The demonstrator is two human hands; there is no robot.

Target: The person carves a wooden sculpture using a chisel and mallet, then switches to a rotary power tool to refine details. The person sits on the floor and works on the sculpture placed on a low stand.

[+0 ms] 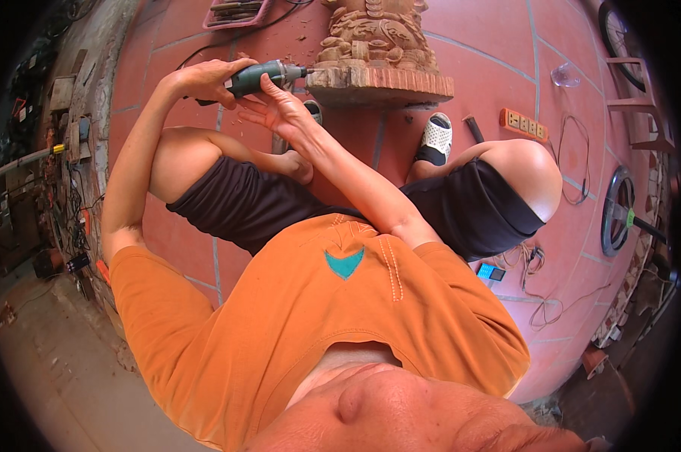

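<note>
A green and grey handheld die grinder [257, 77] lies across in front of me, its tip at the left edge of a carved wooden statue's base [382, 84]. Whether the tip touches the wood I cannot tell. My left hand [214, 81] is closed around the grinder's rear body. With its thumb against the grinder's front part, my right hand [284, 111] has its other fingers loosely spread below the tool. Above the base rise the statue's carved figures [374, 34], cut off by the top of the view.
A pink basket of carving tools [236, 11] stands at the far left. Right of the statue lie a dark-handled tool [474, 129], an orange power strip [524, 125] and a clear plastic cup [565, 75]. A phone [491, 272] and loose cords [536, 260] are near my left-bent knee's opposite side.
</note>
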